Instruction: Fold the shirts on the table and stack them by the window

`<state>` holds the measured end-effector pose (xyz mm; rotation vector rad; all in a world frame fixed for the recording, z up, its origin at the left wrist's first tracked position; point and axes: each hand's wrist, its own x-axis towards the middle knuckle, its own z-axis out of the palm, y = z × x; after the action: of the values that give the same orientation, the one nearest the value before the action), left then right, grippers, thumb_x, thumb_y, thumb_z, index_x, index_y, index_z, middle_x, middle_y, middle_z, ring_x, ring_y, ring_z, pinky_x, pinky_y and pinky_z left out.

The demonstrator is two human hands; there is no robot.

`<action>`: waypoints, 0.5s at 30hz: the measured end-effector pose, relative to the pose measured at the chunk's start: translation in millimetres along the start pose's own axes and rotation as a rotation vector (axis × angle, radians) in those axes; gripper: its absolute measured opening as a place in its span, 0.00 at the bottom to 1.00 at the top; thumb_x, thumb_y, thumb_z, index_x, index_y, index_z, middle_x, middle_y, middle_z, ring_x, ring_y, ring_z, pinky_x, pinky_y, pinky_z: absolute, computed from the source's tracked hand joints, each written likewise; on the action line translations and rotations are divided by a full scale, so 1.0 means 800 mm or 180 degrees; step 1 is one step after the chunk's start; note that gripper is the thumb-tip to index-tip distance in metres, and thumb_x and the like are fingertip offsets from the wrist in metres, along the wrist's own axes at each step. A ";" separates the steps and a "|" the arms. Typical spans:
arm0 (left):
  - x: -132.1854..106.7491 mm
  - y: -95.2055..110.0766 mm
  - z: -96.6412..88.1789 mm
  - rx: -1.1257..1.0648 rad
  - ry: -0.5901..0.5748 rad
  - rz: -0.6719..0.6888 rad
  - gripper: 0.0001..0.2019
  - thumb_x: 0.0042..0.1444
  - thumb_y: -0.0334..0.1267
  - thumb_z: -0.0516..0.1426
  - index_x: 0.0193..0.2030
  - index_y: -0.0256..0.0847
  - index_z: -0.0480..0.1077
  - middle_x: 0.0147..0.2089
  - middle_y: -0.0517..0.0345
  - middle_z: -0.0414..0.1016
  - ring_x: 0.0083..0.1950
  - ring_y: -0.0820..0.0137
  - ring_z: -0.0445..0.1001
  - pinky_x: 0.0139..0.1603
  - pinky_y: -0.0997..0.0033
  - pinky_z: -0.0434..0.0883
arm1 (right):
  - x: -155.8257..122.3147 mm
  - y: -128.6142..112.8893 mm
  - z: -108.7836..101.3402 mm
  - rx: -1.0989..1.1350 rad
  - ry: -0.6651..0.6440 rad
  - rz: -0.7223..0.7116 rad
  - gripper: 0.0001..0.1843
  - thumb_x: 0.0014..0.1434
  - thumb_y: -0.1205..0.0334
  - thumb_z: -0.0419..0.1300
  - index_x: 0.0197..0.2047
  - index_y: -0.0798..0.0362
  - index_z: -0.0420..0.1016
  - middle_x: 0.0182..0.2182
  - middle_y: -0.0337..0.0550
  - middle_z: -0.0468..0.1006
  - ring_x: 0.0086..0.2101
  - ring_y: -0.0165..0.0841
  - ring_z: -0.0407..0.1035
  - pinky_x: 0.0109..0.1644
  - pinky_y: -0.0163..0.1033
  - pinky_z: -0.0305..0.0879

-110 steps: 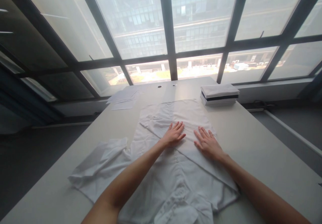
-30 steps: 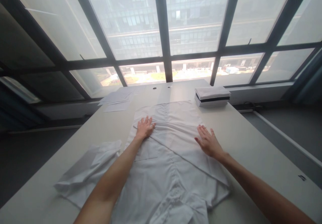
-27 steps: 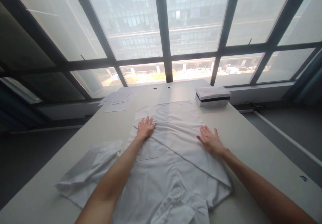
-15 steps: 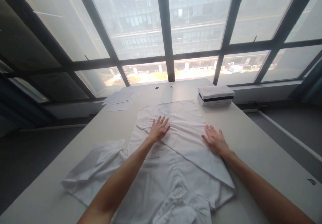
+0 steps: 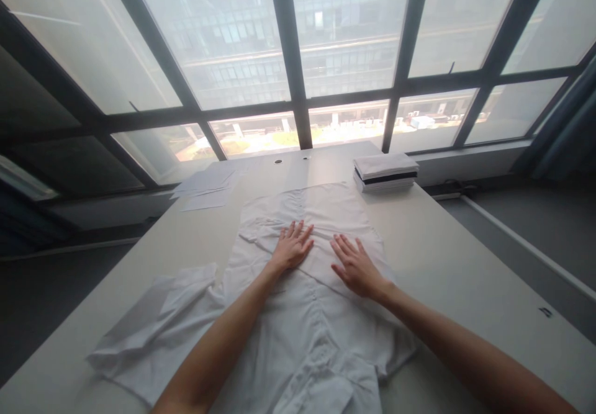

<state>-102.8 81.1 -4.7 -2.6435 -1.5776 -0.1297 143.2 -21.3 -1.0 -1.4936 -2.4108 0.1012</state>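
Observation:
A white button-up shirt (image 5: 298,321) lies front up on the table, its collar end towards me and its hem at the far side. One sleeve (image 5: 158,324) spreads out to the left; the other lies folded across the body, with creases around it. My left hand (image 5: 292,249) rests flat on the middle of the shirt, fingers spread. Just to its right, my right hand (image 5: 356,265) lies palm down on the cloth, its fingers stretched out. Neither hand grips anything. My forearms cover parts of the shirt.
On the white table (image 5: 447,265), a stack of folded garments (image 5: 386,175), white with a dark layer, stands at the back right. Several white sheets (image 5: 205,187) lie at the back left. Large windows (image 5: 344,35) rise behind the table's far edge.
My right hand has moved left from the shirt's right edge to its middle, close to my left hand. My left hand stays at about the same spot on the cloth. The view has shifted slightly.

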 end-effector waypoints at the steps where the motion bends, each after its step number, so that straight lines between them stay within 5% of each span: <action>1: 0.000 0.001 -0.001 0.0012 -0.0004 -0.0006 0.29 0.71 0.54 0.43 0.76 0.52 0.50 0.78 0.51 0.46 0.78 0.50 0.43 0.73 0.39 0.46 | 0.004 -0.009 0.006 0.0036 -0.0126 -0.0071 0.35 0.72 0.47 0.43 0.75 0.56 0.49 0.74 0.53 0.45 0.73 0.43 0.38 0.73 0.59 0.35; 4: -0.001 0.001 -0.002 0.0026 -0.0026 -0.0021 0.29 0.71 0.53 0.43 0.76 0.53 0.50 0.78 0.52 0.47 0.78 0.51 0.43 0.73 0.39 0.47 | 0.007 -0.007 0.018 0.0047 -0.0372 -0.0052 0.38 0.71 0.44 0.43 0.75 0.58 0.50 0.74 0.55 0.48 0.72 0.43 0.41 0.73 0.58 0.38; 7: -0.001 0.001 -0.002 -0.0014 -0.0040 -0.0025 0.29 0.71 0.53 0.44 0.76 0.53 0.50 0.78 0.53 0.47 0.78 0.51 0.44 0.73 0.39 0.47 | -0.010 0.029 0.015 -0.0124 -0.0359 0.0217 0.38 0.72 0.44 0.42 0.75 0.61 0.50 0.73 0.57 0.49 0.72 0.43 0.43 0.73 0.56 0.40; 11: 0.000 0.002 -0.003 -0.0052 -0.0021 -0.0030 0.29 0.71 0.52 0.44 0.76 0.52 0.52 0.78 0.52 0.48 0.78 0.50 0.45 0.73 0.38 0.46 | -0.045 0.083 -0.007 -0.0436 -0.0268 0.0817 0.36 0.73 0.47 0.40 0.74 0.63 0.52 0.73 0.58 0.50 0.72 0.45 0.44 0.73 0.61 0.38; 15: 0.000 0.003 -0.003 -0.0055 -0.0040 -0.0024 0.29 0.71 0.52 0.44 0.76 0.51 0.52 0.78 0.51 0.48 0.78 0.50 0.44 0.72 0.37 0.46 | -0.067 0.090 -0.035 -0.0372 -0.0044 0.0864 0.35 0.73 0.49 0.39 0.75 0.61 0.49 0.73 0.57 0.49 0.72 0.43 0.41 0.73 0.59 0.40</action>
<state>-100.8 80.2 -2.2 -2.6570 -1.5975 -0.1279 235.9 -38.5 -1.6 -1.8726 -2.2450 0.0295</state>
